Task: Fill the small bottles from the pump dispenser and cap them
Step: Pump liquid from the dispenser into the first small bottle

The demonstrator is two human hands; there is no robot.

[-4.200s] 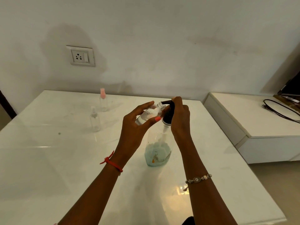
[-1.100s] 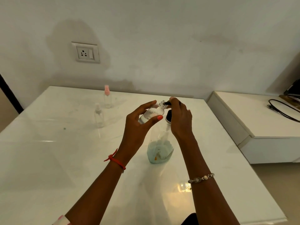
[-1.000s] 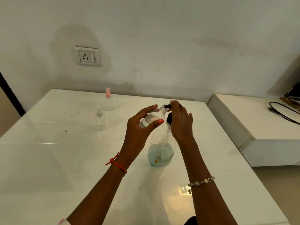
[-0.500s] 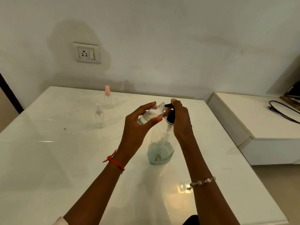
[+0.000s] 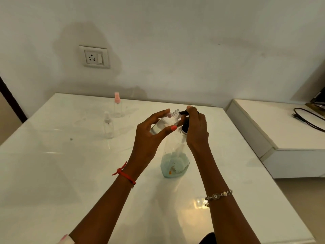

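Observation:
A clear pump dispenser (image 5: 175, 162) stands mid-table with pale blue-green liquid low in it. My right hand (image 5: 197, 131) rests on its black pump head (image 5: 185, 125), a finger on top of the nozzle. My left hand (image 5: 149, 138) holds a small clear uncapped bottle (image 5: 165, 123), tilted, its open neck right at the nozzle tip. Two more small bottles stand at the far left: one with a pink spray cap (image 5: 117, 106) and one with a clear cap (image 5: 108, 126).
The glossy white table (image 5: 52, 173) has a wall behind it with a socket (image 5: 95, 57). A lower white unit (image 5: 284, 134) stands to the right, with a black cable (image 5: 307, 118) lying on it.
Both hands stay at the pump head with the small bottle held to the nozzle. My right hand bobs slightly on the pump; the view shifts a little.

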